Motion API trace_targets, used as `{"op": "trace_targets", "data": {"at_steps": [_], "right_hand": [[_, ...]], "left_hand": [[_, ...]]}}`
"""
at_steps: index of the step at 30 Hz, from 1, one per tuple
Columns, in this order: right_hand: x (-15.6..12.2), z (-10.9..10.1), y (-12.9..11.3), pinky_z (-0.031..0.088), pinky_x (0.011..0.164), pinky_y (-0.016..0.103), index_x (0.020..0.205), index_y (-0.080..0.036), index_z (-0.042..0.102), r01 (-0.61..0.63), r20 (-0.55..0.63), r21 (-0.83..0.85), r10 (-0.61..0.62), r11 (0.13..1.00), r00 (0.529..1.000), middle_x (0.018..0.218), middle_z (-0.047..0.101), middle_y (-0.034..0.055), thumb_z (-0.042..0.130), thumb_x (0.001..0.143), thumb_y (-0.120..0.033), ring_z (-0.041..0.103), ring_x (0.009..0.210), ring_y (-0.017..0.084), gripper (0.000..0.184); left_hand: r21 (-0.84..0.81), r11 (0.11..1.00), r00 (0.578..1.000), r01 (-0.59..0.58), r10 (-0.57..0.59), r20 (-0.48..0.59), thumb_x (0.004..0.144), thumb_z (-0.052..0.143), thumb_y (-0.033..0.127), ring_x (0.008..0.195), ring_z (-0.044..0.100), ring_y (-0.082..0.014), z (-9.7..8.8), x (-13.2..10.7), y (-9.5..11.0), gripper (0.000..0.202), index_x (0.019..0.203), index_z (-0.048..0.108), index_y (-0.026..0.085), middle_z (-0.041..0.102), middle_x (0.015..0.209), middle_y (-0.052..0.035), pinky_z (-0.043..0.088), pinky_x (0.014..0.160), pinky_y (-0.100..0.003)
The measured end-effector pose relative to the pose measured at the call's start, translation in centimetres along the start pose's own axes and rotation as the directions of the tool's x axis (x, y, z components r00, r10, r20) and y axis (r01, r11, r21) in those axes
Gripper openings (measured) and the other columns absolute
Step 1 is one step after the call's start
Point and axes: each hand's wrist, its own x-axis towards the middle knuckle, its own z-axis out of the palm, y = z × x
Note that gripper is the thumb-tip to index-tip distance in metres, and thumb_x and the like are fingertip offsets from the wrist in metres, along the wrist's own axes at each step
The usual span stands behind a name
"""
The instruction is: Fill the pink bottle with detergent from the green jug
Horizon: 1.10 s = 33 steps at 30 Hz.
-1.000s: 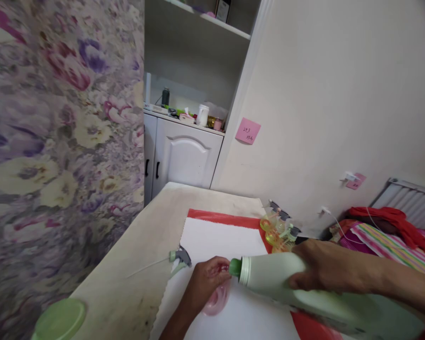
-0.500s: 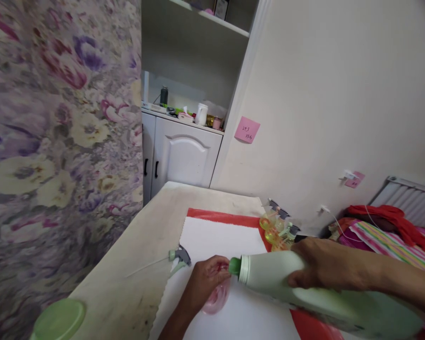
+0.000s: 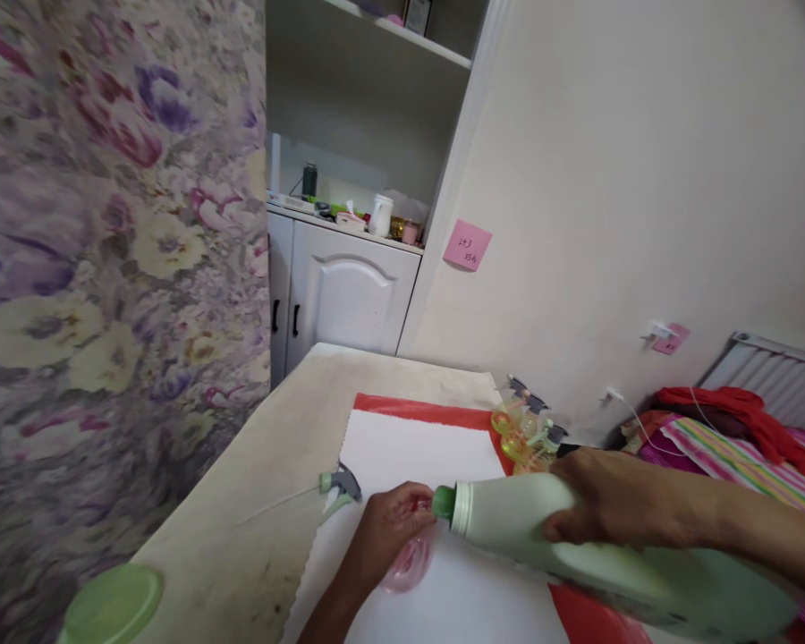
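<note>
My left hand (image 3: 390, 535) is closed around the neck of a small clear pink spray bottle (image 3: 408, 567), which stands on a white sheet (image 3: 422, 447). In my right hand (image 3: 597, 501) is a large pale green jug-like bottle (image 3: 510, 514), tipped almost level. Its darker green spout (image 3: 444, 503) is at the pink bottle's mouth; my fingers partly hide where they meet, and I cannot see any liquid flowing. Left of my left hand lies a grey and green spray trigger head (image 3: 341, 484) with a thin dip tube.
Several small spray bottles (image 3: 520, 434) with yellowish bodies stand at the sheet's far right corner. A green cap (image 3: 114, 604) sits at the table's (image 3: 261, 501) near left. Red material (image 3: 416, 407) shows under the sheet. A floral curtain (image 3: 121, 268) hangs at left.
</note>
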Motion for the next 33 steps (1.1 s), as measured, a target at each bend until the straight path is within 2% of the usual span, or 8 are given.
{"op": "trace_targets", "data": {"at_steps": [17, 24, 33], "right_hand": [[0.19, 0.10, 0.24, 0.043, 0.058, 0.032, 0.081, -0.020, 0.064, 0.018, -0.005, -0.009, -0.018, 1.000, 1.000, 0.083, 0.075, 0.0068, 0.064, 0.073, -0.055, 0.068, 0.072, 0.023, 0.036], [0.26, 0.11, 0.10, 0.041, 0.054, 0.030, 0.078, -0.020, 0.063, -0.011, 0.014, -0.015, 0.011, 1.000, 1.000, 0.080, 0.075, 0.0052, 0.065, 0.072, -0.055, 0.068, 0.068, 0.021, 0.035], [0.51, 0.15, 0.17, 0.040, 0.051, 0.030, 0.076, -0.019, 0.063, 0.018, 0.009, -0.010, -0.018, 1.000, 1.000, 0.077, 0.074, 0.0050, 0.066, 0.072, -0.055, 0.066, 0.064, 0.020, 0.036]], "left_hand": [[-0.031, 1.000, 1.000, 0.000, 0.000, 0.013, 0.078, 0.071, 0.031, 0.085, 0.066, -0.0205, 0.04, 0.03, -0.15, 0.018, 0.091, 0.073, 0.019, 0.075, 0.086, -0.0027, 0.047, 0.077, -0.028], [-0.033, 0.999, 1.000, 0.000, 0.000, 0.015, 0.078, 0.071, 0.033, 0.084, 0.066, -0.0208, -0.06, 0.07, -0.16, 0.020, 0.091, 0.073, 0.018, 0.074, 0.085, -0.0026, 0.046, 0.076, -0.028], [-0.056, 0.998, 1.000, -0.007, 0.008, 0.016, 0.077, 0.071, 0.030, 0.087, 0.066, -0.0212, 0.07, 0.16, -0.49, 0.019, 0.092, 0.073, 0.018, 0.075, 0.088, -0.0035, 0.047, 0.079, -0.029]]}}
